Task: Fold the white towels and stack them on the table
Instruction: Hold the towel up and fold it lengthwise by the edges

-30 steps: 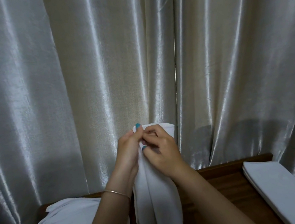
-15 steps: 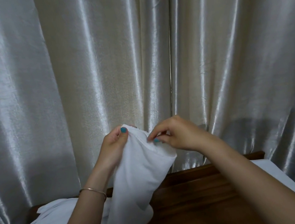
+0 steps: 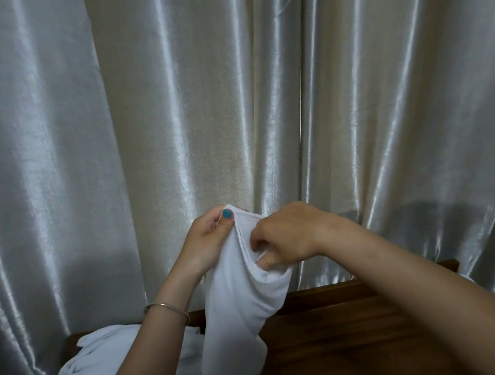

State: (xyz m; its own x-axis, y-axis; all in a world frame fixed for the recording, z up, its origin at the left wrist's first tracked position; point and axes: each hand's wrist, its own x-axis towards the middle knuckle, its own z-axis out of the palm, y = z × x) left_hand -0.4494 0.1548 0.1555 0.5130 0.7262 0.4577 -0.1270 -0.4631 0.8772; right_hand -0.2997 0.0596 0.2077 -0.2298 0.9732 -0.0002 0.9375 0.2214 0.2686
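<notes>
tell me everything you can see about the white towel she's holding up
The held towel is plain white, soft terry-looking cloth with a small red tag at its top edge. It hangs in loose vertical folds above the wooden table. The left hand pinches its top corner; the right hand grips the upper edge beside it.

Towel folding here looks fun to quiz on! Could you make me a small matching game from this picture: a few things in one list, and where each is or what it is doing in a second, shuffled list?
Things:
1. held towel
2. loose towel
3. left hand
4. bracelet

Places or states:
A. lies crumpled on the left end of the wooden table
B. sits on the left wrist
C. hangs down in the air in front of the curtain
D. pinches the top corner of a towel, thumb in front

Pairs: 1-C, 2-A, 3-D, 4-B
</notes>
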